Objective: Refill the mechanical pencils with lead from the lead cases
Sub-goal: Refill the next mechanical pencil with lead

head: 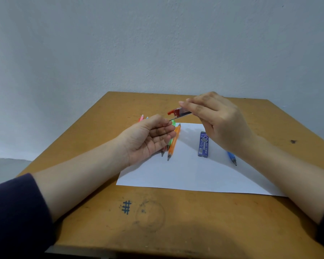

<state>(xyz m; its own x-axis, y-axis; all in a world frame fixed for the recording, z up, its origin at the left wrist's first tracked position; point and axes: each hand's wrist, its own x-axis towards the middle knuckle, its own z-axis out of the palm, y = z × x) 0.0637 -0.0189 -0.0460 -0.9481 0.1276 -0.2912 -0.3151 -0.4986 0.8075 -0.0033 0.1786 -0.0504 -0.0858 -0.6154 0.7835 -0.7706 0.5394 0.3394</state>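
Head view: right grip pinches the light, slick case by its sides, tilted above the surface; its lead likely snaps easily. Left grip cups beneath; whether it pinches lead, I cannot tell.

One head-worn view looks forward and down from above the near edge of the table, facing its far edge and the wall behind. It sits close: the table fills the lower part, the wall the upper part.
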